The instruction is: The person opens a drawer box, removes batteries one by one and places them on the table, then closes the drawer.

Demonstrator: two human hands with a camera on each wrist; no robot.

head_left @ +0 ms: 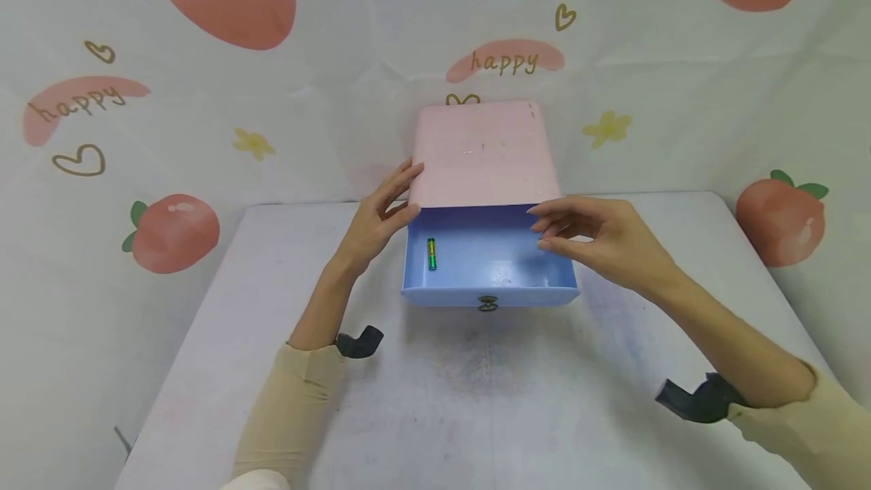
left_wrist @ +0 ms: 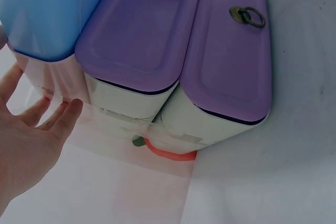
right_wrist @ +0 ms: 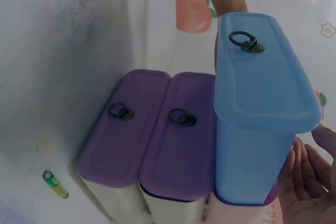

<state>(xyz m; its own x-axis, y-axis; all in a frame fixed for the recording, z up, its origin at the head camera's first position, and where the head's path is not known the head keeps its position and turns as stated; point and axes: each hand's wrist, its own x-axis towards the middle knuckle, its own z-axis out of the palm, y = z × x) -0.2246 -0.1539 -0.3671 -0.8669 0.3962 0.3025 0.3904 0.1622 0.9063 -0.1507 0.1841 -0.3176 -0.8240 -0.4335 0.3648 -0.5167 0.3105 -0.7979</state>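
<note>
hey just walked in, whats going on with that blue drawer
A person's left hand touches the left side of the pink case, while their right hand is by the right side of the blue drawer, with nothing seen in its grasp. That drawer is pulled out, with a battery inside. Below it, two purple drawers are shut, and a second battery lies on the table.

White table (head_left: 490, 414) — drawer unit (right_wrist: 181, 140), green battery (right_wrist: 55, 184)
</note>
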